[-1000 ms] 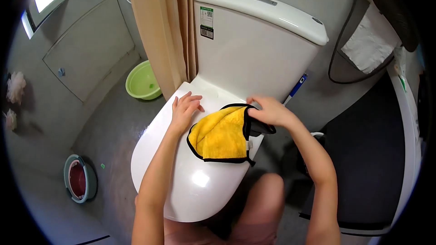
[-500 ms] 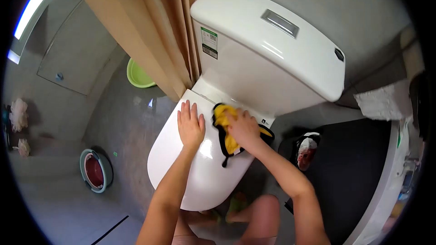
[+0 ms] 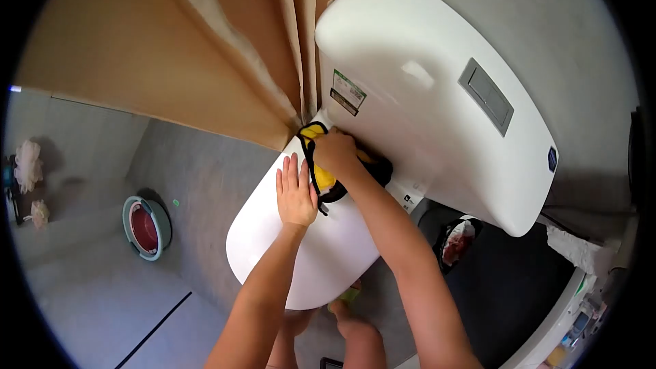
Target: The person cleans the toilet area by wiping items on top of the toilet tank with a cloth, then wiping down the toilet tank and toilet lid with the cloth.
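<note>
The closed white toilet lid (image 3: 335, 253) lies below me. My left hand (image 3: 297, 198) rests flat on it with the fingers stretched out, holding nothing. My right hand (image 3: 336, 154) is closed on a yellow cloth with black edging (image 3: 322, 179), bunched at the back of the lid by the foot of the tank. Part of the cloth is hidden under that hand and wrist, and its dark side shows to the right. A small black loop hangs from its near edge, close to my left fingertips. Above stands the white toilet tank (image 3: 410, 116).
A beige curtain (image 3: 205, 48) hangs against the lid's back left. A grey flush button (image 3: 486, 97) sits on the tank top. A basin (image 3: 147, 227) stands on the floor at left. To the right are a small bin with red and white contents (image 3: 458, 240) and a dark surface (image 3: 506, 294).
My right hand has moved the cloth toward the lid's back left corner, beside the curtain. My left hand stays flat on the lid. The view has come closer to the tank and turned.
</note>
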A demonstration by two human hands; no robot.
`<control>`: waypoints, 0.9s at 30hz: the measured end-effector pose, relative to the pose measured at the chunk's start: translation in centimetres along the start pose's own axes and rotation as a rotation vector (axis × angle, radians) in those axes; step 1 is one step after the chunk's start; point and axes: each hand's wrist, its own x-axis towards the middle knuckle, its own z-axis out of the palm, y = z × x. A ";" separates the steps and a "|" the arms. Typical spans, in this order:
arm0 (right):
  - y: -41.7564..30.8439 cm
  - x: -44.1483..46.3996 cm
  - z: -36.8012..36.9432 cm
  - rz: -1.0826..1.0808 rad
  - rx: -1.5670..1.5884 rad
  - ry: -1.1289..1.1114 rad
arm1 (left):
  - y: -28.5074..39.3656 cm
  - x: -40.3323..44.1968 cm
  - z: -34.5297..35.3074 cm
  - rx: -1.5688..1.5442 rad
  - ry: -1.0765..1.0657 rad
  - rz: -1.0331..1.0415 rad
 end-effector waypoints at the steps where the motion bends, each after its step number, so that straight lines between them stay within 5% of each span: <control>1: 0.0 -0.9 -0.1 0.031 -0.058 0.074 | 0.0 0.1 0.0 -0.003 0.005 -0.001; 4: 0.2 -2.3 0.7 0.098 -0.100 0.155 | 0.0 0.1 0.0 -0.011 0.003 -0.004; 5: 0.8 -2.8 -0.6 0.130 -0.028 -0.074 | 0.0 0.0 0.2 -0.008 0.014 -0.006; 12: 3.6 -7.4 -2.4 0.431 0.280 -0.211 | 0.0 0.1 0.1 0.001 0.029 -0.006; 14: 3.7 -7.6 -1.5 0.425 0.261 -0.244 | 0.1 0.1 0.4 0.019 0.033 -0.017; 17: 2.2 -6.8 1.5 0.220 0.112 0.230 | 0.1 0.1 0.4 0.021 0.034 -0.010; 20: 1.3 -4.4 1.1 -0.006 0.129 0.298 | 0.2 0.1 0.4 0.013 0.035 -0.009; 27: 0.8 -1.6 1.6 0.009 0.134 0.233 | 0.2 0.2 0.3 0.044 0.021 -0.006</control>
